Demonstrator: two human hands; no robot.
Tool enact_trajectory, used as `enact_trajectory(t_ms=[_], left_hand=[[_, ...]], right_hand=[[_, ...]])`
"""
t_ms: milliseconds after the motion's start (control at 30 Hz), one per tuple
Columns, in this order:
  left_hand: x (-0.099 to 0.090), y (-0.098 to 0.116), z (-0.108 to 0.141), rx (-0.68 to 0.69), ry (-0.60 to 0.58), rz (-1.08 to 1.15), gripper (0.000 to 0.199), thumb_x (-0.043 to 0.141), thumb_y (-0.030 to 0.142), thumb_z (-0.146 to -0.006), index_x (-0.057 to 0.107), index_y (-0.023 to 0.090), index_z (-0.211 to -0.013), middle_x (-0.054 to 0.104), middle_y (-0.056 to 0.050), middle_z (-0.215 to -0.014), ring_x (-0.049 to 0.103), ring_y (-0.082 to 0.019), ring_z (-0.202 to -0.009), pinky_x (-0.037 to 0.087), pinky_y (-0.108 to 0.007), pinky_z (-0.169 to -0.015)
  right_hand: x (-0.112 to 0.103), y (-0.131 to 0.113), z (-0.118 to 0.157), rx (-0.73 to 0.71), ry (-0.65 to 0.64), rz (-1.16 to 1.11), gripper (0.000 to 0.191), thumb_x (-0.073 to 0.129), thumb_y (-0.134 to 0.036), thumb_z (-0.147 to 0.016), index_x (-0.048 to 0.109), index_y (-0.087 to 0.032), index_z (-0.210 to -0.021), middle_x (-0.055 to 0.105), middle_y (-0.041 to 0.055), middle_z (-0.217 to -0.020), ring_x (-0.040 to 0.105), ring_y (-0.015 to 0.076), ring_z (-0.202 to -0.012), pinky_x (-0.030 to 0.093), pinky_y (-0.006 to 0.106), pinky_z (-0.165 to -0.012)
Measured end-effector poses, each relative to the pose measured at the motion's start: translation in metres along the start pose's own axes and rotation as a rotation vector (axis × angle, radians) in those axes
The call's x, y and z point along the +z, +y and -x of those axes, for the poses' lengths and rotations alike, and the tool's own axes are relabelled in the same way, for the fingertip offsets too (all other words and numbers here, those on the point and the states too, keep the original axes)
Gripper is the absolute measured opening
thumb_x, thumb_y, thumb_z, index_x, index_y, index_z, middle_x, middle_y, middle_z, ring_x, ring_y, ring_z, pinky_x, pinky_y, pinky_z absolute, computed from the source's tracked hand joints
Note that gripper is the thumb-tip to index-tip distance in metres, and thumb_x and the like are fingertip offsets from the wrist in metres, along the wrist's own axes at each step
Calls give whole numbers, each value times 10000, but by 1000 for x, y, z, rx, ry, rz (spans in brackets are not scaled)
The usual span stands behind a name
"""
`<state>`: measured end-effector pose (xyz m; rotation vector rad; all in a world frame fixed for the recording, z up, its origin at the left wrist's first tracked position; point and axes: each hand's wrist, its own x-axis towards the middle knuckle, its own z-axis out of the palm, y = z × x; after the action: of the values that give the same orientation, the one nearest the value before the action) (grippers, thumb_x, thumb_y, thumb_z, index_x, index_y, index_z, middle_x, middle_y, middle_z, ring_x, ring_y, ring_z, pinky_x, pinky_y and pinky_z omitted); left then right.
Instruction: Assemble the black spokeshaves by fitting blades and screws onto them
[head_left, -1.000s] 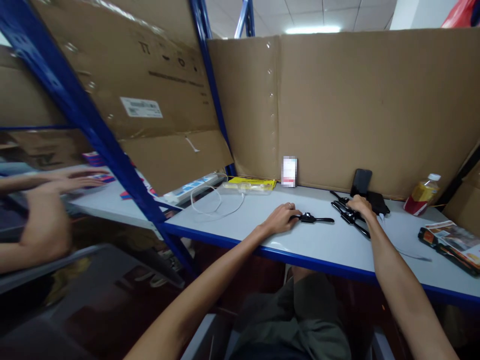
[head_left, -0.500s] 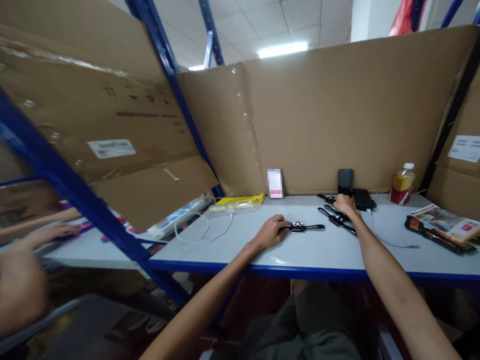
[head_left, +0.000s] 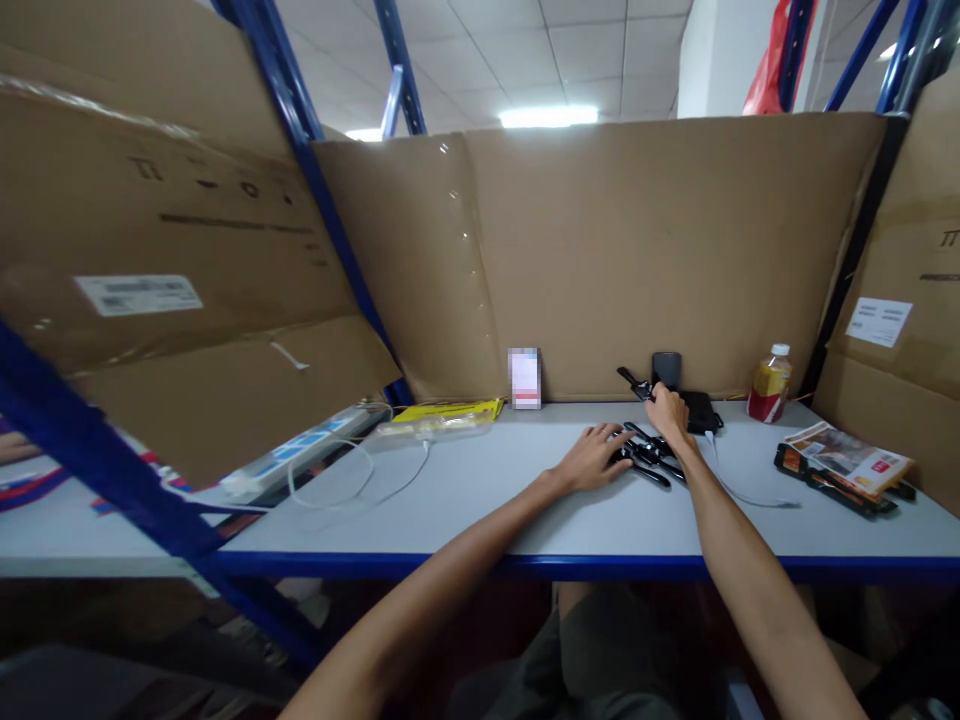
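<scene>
Several black two-handled tools (head_left: 651, 452) lie in a cluster on the grey-white table (head_left: 480, 500). My left hand (head_left: 595, 458) rests at the cluster's left side, fingers spread, touching the tools. My right hand (head_left: 667, 410) is closed on one end of another black tool (head_left: 635, 384), whose free end points up and left above the tabletop. Behind my right hand, a dark phone (head_left: 666, 371) leans on the cardboard, with a black pouch (head_left: 701, 411) beside it.
A lit phone (head_left: 524, 380) stands at the back, right of a yellow packet (head_left: 450, 412). A power strip (head_left: 300, 448) with white cables lies left. To the right are a drink bottle (head_left: 769, 385) and packaged tools (head_left: 844, 465). A blue post (head_left: 142, 480) crosses the left side.
My left hand has moved right with its tool to the cluster and spread its fingers. My right hand has raised a tool. The view has shifted, and the other person's arms at left are mostly out of view.
</scene>
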<state>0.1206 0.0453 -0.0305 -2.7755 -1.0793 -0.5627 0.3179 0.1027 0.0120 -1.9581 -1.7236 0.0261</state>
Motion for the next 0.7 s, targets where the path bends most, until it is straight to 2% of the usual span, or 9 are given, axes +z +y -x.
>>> enact_trajectory(t_ms=[67,167,300,400,600,700], left_hand=[[10,13,-18,51,-45,7,607,463,568,-1007,426,274,-1536,449,-157,-1536,425,-351,-1414,373,-564,-1135],[24,23,-42,97,-93,48,576,441,598,-1007,476,301,-1500,408,-136,-1584,408,-360,-1442,343,-603,-1155],[34,20,-60,170,-111,99,426,450,475,-1035,635,240,-1339,598,-133,-1414,564,-296,-1315,392,-504,-1152],[38,17,-64,185,-61,132,338,473,372,-1034,682,223,-1255,667,-122,-1316,612,-261,-1253,421,-446,-1133],[43,15,-61,114,-35,116,363,404,286,-1048,655,210,-1299,637,-119,-1375,593,-255,-1274,364,-481,-1179],[45,4,-60,50,-35,79,395,373,299,-1056,634,213,-1339,609,-122,-1418,569,-251,-1311,359,-461,-1178]], right_hand=[[-5,-3,1,6,57,-16,300,518,-299,-960,626,-206,-1223,745,158,-1101,706,292,-1046,483,338,-840],[-11,-7,2,6,103,-42,292,510,-331,-968,620,-222,-1216,744,139,-1073,701,292,-1021,472,337,-831],[-14,-11,4,-11,83,-68,290,512,-339,-969,632,-226,-1208,740,141,-1054,696,283,-1000,456,322,-823],[-14,-12,4,-24,82,-73,286,530,-339,-959,642,-226,-1197,740,145,-1048,694,287,-989,451,321,-812],[-13,-14,4,-25,86,-97,275,538,-353,-958,650,-217,-1169,743,152,-1047,692,294,-987,443,313,-789],[-13,-14,4,-20,88,-109,263,544,-343,-947,657,-214,-1147,743,156,-1052,693,306,-985,444,320,-783]])
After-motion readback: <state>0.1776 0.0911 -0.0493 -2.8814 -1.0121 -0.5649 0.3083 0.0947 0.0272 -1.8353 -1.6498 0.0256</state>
